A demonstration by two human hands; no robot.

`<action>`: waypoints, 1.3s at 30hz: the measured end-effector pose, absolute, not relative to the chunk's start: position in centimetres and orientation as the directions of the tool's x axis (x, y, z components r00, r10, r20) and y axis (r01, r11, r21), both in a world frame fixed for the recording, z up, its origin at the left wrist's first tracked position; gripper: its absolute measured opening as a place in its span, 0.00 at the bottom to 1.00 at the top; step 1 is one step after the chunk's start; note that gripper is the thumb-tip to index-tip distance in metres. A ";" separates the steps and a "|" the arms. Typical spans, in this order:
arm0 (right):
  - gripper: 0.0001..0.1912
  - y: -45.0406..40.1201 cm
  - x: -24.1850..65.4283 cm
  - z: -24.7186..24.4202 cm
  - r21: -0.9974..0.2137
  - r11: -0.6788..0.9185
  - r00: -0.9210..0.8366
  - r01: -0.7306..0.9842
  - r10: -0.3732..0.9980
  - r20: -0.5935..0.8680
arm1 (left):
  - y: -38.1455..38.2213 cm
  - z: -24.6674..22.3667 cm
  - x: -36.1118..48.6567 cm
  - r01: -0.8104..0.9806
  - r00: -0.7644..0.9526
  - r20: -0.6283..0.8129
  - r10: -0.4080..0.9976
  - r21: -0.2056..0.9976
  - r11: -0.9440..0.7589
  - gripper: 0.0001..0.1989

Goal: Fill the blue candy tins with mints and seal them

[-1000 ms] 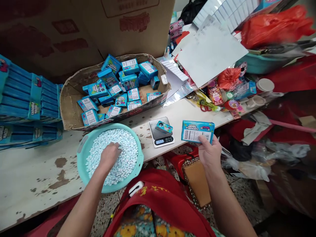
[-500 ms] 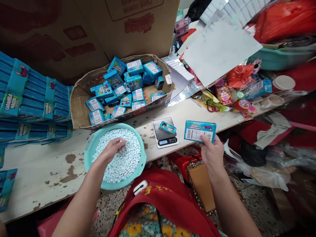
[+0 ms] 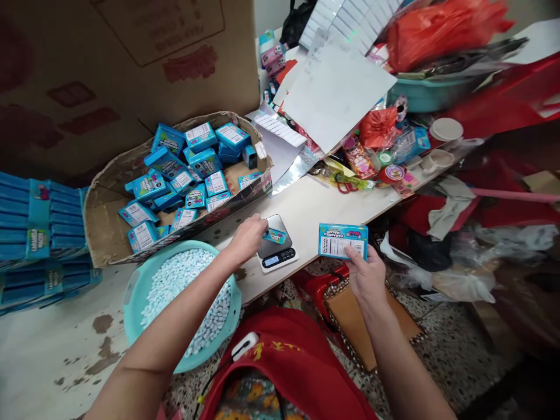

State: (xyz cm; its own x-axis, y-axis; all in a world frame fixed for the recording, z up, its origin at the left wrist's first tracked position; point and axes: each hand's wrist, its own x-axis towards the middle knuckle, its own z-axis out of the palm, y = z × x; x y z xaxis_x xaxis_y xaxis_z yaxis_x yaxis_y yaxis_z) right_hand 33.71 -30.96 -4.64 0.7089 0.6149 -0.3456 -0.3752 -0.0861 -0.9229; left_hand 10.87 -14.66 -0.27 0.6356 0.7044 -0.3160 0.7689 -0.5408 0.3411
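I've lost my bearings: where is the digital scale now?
In the head view, the scale sits on the table near centre, right of the teal bowl, beside the left hand, with a blue box on it.

A crumpled red plastic bag (image 3: 437, 38) lies above a teal basin (image 3: 426, 98), with a white paper sheet (image 3: 336, 93) leftward.

Scale display (image 3: 272, 261): digits illegible
Small box (image 3: 277, 235): end hidden by left hand (image 3: 249, 236)
Stacked boxes (image 3: 39, 221): cut by left edge
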 end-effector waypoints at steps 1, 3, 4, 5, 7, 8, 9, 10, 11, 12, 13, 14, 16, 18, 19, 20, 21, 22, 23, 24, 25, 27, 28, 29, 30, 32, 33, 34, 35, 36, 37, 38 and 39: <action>0.20 -31.1 33.9 -4.7 -0.921 -0.083 0.717 -0.380 0.603 -0.350 | -14.7 -0.2 11.0 0.764 0.644 -0.312 0.699 0.323 -0.559 0.14; 0.20 -31.2 34.2 -4.8 -0.916 -0.080 0.727 -0.393 0.583 -0.363 | -14.8 -0.1 11.2 0.756 0.653 -0.293 0.698 0.311 -0.576 0.15; 0.20 -31.3 34.3 -4.8 -0.913 -0.082 0.728 -0.401 0.576 -0.371 | -14.8 -0.1 11.2 0.754 0.654 -0.281 0.702 0.315 -0.576 0.16; 0.20 -31.3 34.3 -4.8 -0.909 -0.083 0.728 -0.408 0.571 -0.379 | -14.8 -0.2 11.2 0.751 0.656 -0.272 0.704 0.327 -0.573 0.16; 0.20 -31.2 34.4 -4.8 -0.903 -0.086 0.725 -0.421 0.567 -0.392 | -14.6 -0.3 11.2 0.746 0.658 -0.269 0.703 0.360 -0.561 0.16; 0.20 -31.1 34.4 -4.8 -0.901 -0.085 0.724 -0.426 0.565 -0.396 | -14.5 -0.4 11.1 0.744 0.658 -0.271 0.703 0.377 -0.551 0.16; 0.21 -31.0 34.5 -4.9 -0.899 -0.084 0.724 -0.429 0.563 -0.398 | -14.4 -0.4 11.0 0.747 0.651 -0.269 0.709 0.392 -0.537 0.15; 0.21 -30.9 34.5 -4.9 -0.898 -0.083 0.724 -0.432 0.562 -0.400 | -14.3 -0.5 10.9 0.754 0.638 -0.262 0.724 0.403 -0.519 0.14; 0.21 -30.9 34.4 -4.9 -0.898 -0.083 0.723 -0.432 0.563 -0.400 | -14.2 -0.5 10.8 0.763 0.620 -0.248 0.744 0.412 -0.498 0.13; 0.21 -30.7 34.4 -4.9 -0.899 -0.083 0.722 -0.430 0.566 -0.398 | -14.1 -0.5 10.7 0.768 0.605 -0.233 0.762 0.421 -0.482 0.13; 0.21 -30.6 34.3 -4.9 -0.901 -0.082 0.721 -0.426 0.570 -0.393 | -14.1 -0.4 10.6 0.765 0.603 -0.222 0.766 0.431 -0.478 0.13; 0.21 -30.5 34.2 -4.9 -0.904 -0.081 0.722 -0.419 0.575 -0.386 | -14.2 -0.4 10.5 0.753 0.618 -0.220 0.754 0.440 -0.489 0.15; 0.21 -30.3 33.9 -4.8 -0.911 -0.079 0.724 -0.404 0.581 -0.371 | -14.5 -0.5 10.4 0.713 0.679 -0.249 0.691 0.449 -0.539 0.22; 0.21 -30.1 33.5 -4.6 -0.915 -0.081 0.722 -0.395 0.588 -0.364 | -14.9 -0.8 10.2 0.697 0.708 -0.296 0.641 0.438 -0.568 0.33; 0.21 -30.0 33.3 -4.5 -0.916 -0.083 0.718 -0.393 0.594 -0.362 | -15.1 -0.9 10.0 0.706 0.702 -0.315 0.639 0.430 -0.563 0.37; 0.21 -29.9 33.0 -4.4 -0.916 -0.086 0.712 -0.393 0.603 -0.362 | -15.2 -1.0 9.7 0.720 0.688 -0.329 0.647 0.425 -0.549 0.40; 0.21 -29.8 32.8 -4.3 -0.916 -0.088 0.704 -0.392 0.611 -0.361 | -15.2 -1.1 9.3 0.732 0.674 -0.338 0.657 0.426 -0.532 0.42; 0.21 -29.7 32.6 -4.2 -0.916 -0.090 0.697 -0.392 0.620 -0.359 | -15.3 -1.2 8.8 0.742 0.661 -0.343 0.667 0.431 -0.513 0.43; 0.21 -29.6 32.3 -4.2 -0.916 -0.091 0.692 -0.390 0.627 -0.357 | -15.2 -1.2 8.4 0.749 0.651 -0.347 0.675 0.439 -0.497 0.44; 0.21 -29.5 32.1 -4.1 -0.918 -0.091 0.689 -0.386 0.633 -0.353 | -15.2 -1.2 8.0 0.754 0.643 -0.349 0.681 0.446 -0.483 0.45; 0.20 -29.3 31.9 -4.0 -0.920 -0.090 0.688 -0.382 0.637 -0.348 | -15.1 -1.2 7.6 0.757 0.637 -0.350 0.687 0.449 -0.474 0.45; 0.20 -29.2 31.3 -3.9 -0.924 -0.087 0.687 -0.373 0.643 -0.338 | -15.1 -1.3 7.3 0.759 0.634 -0.347 0.691 0.454 -0.468 0.46; 0.20 -29.1 31.1 -3.8 -0.925 -0.087 0.687 -0.369 0.645 -0.335 | -15.1 -1.4 7.4 0.754 0.639 -0.343 0.689 0.456 -0.473 0.46; 0.20 -29.1 30.8 -3.8 -0.927 -0.089 0.687 -0.365 0.646 -0.333 | -15.2 -1.6 7.6 0.748 0.646 -0.334 0.687 0.456 -0.481 0.46; 0.21 -29.0 30.5 -3.7 -0.928 -0.092 0.687 -0.362 0.646 -0.332 | -15.3 -2.0 8.0 0.739 0.656 -0.320 0.684 0.455 -0.496 0.46; 0.21 -29.0 29.9 -3.5 -0.930 -0.098 0.690 -0.356 0.643 -0.332 | -15.4 -2.9 8.9 0.708 0.690 -0.274 0.670 0.447 -0.547 0.42; 0.21 -29.0 29.7 -3.4 -0.930 -0.100 0.692 -0.353 0.641 -0.332 | -15.4 -3.4 9.3 0.688 0.711 -0.256 0.655 0.443 -0.574 0.36; 0.22 -29.1 29.4 -3.3 -0.931 -0.101 0.694 -0.351 0.640 -0.331 | -15.4 -3.8 9.6 0.672 0.728 -0.245 0.641 0.444 -0.593 0.29; 0.22 -29.1 29.1 -3.2 -0.932 -0.102 0.694 -0.348 0.641 -0.329 | -15.4 -3.9 9.6 0.665 0.733 -0.240 0.637 0.451 -0.595 0.22; 0.22 -29.0 28.9 -3.2 -0.934 -0.104 0.694 -0.343 0.642 -0.327 | -15.4 -3.9 9.3 0.669 0.724 -0.232 0.650 0.466 -0.578 0.17; 0.23 -29.0 28.6 -3.2 -0.935 -0.107 0.694 -0.338 0.643 -0.324 | -15.5 -3.4 8.6 0.680 0.700 -0.214 0.682 0.493 -0.543 0.14; 0.23 -29.0 28.4 -3.2 -0.937 -0.112 0.694 -0.331 0.644 -0.322 | -15.8 -2.6 7.3 0.689 0.660 -0.178 0.730 0.529 -0.495 0.14; 0.24 -28.9 28.1 -3.3 -0.940 -0.117 0.694 -0.321 0.646 -0.318 | -16.3 -1.4 5.6 0.693 0.606 -0.130 0.785 0.571 -0.440 0.15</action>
